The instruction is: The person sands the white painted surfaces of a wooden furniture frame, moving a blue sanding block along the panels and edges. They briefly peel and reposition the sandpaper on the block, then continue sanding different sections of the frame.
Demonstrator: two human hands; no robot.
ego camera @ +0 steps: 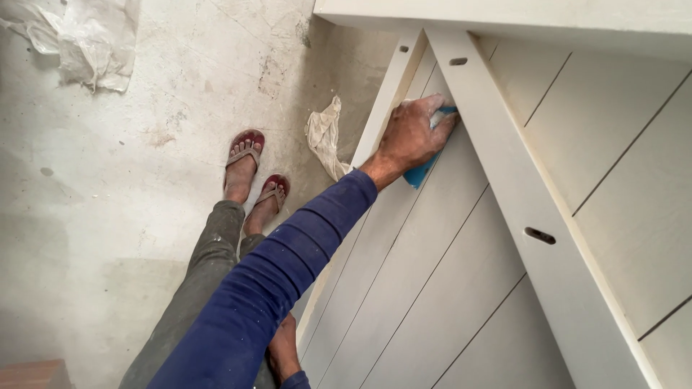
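Low at the panel's near edge the left hand (282, 354) rests, its fingers hidden so their state cannot be told, while farther up the right hand (412, 134) clamps a blue sanding block (421, 173) against the white grooved panel (425, 288) beside its raised rail (519, 209).

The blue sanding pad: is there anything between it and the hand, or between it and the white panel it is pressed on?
Nothing visible does. The right hand lies directly on the blue sanding pad, which lies flat on the white grooved panel beside the central rail. The left hand is low, apart from the pad.
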